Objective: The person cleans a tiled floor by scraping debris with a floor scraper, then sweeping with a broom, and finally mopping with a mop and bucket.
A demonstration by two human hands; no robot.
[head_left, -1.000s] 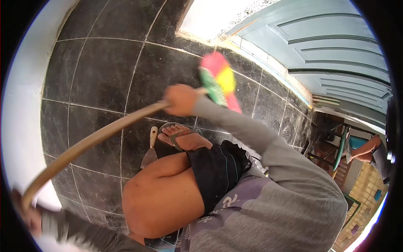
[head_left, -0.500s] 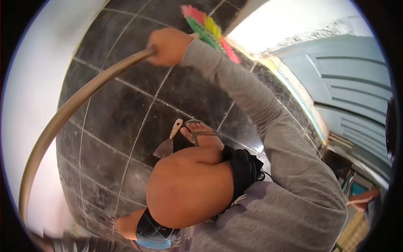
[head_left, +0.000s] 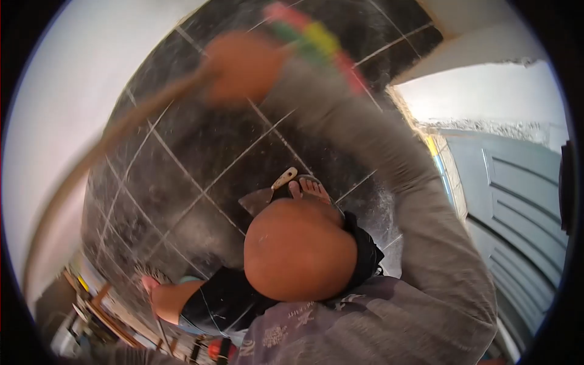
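My right hand [head_left: 246, 67], smeared by motion, is closed around the stick of a broom [head_left: 115, 131]. The stick runs from the fist down along the left side and out past the picture's edge; the lens makes it look bent. Beyond the wrist its bristles [head_left: 319, 39] show in pink, green and yellow, just over the dark tiles. A scraper [head_left: 284, 177] with a pale handle and a wide flat blade lies on the floor beside my sandalled foot [head_left: 313, 188]. My left hand is outside the picture.
Dark floor tiles [head_left: 234, 164] with pale joints carry whitish dust. A white wall [head_left: 79, 79] borders them on the left. At right stand a grey-blue door [head_left: 517, 201] and a pale wall [head_left: 480, 100]. Wooden pieces and clutter [head_left: 91, 310] lie at lower left.
The view has turned, bringing more floor at upper right and the clutter at lower left into sight. My right hand still grips the broom and is now blurred by movement.
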